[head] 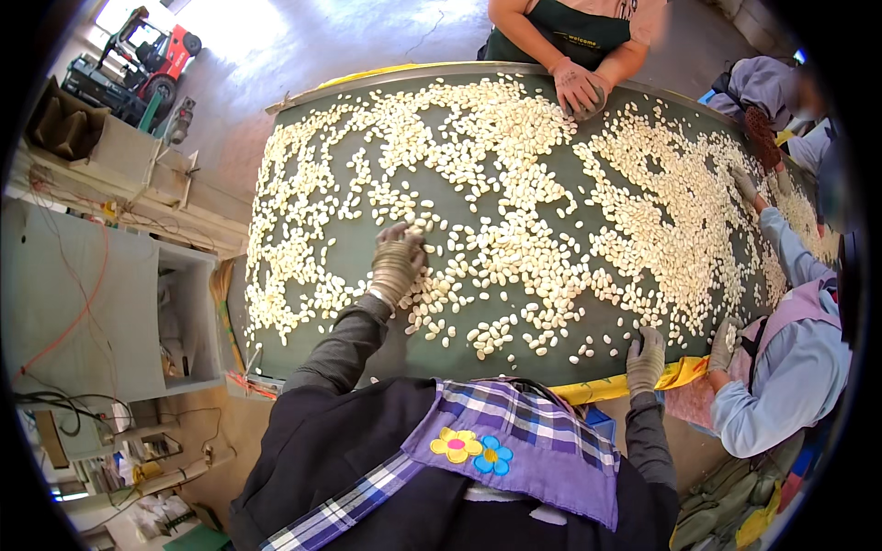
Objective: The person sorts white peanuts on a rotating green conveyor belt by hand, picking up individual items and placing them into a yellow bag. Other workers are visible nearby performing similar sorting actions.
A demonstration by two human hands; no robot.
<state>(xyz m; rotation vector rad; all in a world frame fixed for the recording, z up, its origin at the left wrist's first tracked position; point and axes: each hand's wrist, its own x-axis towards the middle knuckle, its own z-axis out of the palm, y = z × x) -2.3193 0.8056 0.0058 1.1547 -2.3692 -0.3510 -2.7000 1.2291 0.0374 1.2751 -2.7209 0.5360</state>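
White beans (524,255) lie scattered in patches over a dark green conveyor belt (386,358) before me. My left hand (397,265), in a grey-beige knit glove, reaches out over the left part of the belt, its fingertips among the beans; whether it holds any cannot be told. At the near edge of the belt, to the right, is my right hand (645,361), gloved alike, with its fingers partly bent beside a yellow strip (606,391). Its palm is not clearly seen, so any beans in it are hidden.
Across the belt a person in a dark apron (579,34) rests both hands at the far edge. To my right a co-worker in a light blue top (799,386) works with gloved hands; more people stand beyond. A broom (222,296), a grey cabinet (83,303) and a red forklift (162,58) are at left.
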